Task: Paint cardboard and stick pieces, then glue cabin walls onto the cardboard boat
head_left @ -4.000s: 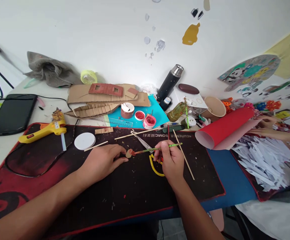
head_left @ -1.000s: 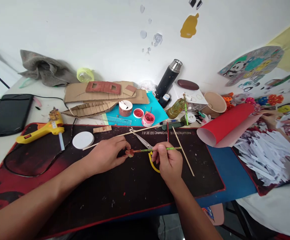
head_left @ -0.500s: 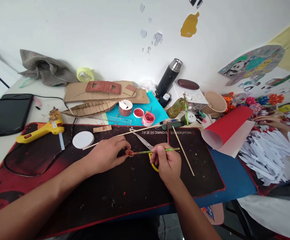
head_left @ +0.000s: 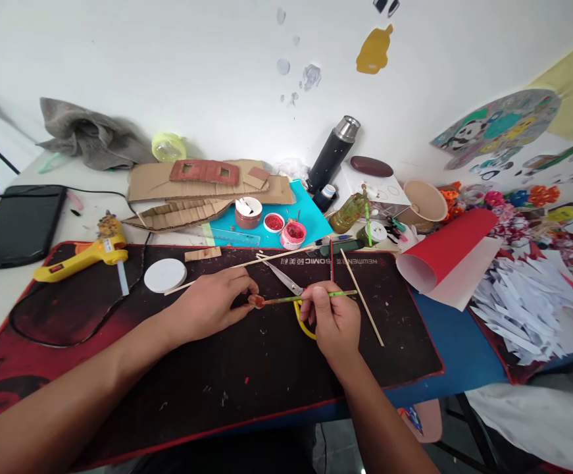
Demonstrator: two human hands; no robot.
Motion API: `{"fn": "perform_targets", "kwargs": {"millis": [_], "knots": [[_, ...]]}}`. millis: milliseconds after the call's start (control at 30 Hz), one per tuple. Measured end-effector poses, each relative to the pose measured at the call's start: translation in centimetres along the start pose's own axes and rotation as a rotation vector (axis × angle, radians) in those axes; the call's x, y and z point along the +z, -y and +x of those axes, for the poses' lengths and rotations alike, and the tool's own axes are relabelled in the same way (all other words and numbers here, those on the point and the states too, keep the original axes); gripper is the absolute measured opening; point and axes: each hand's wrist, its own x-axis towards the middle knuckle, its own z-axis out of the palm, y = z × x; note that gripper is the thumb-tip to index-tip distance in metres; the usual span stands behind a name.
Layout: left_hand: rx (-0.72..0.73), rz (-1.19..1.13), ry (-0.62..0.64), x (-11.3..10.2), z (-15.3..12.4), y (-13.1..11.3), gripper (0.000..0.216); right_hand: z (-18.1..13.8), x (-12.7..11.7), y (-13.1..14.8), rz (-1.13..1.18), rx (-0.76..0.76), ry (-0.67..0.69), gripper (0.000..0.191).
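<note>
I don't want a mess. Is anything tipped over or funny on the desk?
Yes: the black steel-capped flask at the back leans tilted towards the white wall rather than standing upright.

Both bare forearms come in from below and meet toward the middle. The left hand [head_left: 212, 308] lies palm down, with thumb and forefinger pinched together. The right hand [head_left: 334, 322] is curled in a writing grip.

I see bare mat [head_left: 266, 382] btw my left hand [head_left: 212, 306] & right hand [head_left: 333, 322], toward the near edge: room to pass. Fwd blocked: scissors [head_left: 282, 278], sticks [head_left: 362, 299], paint pots [head_left: 293, 234] behind. L side: white lid [head_left: 165, 275], glue gun [head_left: 76, 255]. R side: red paper roll [head_left: 444, 250].
</note>
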Motion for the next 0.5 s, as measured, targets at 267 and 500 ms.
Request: {"fn": "perform_targets", "kwargs": {"millis": [267,500], "knots": [[0.019,0.046,0.022,-0.58,0.03,-0.44,0.012,-0.07,-0.20,-0.19,-0.003,0.011,-0.009,0.043],[0.014,0.072,0.020,-0.30,0.07,-0.48,0.014,-0.44,-0.51,0.13,0.012,0.012,-0.006,0.041]]}}
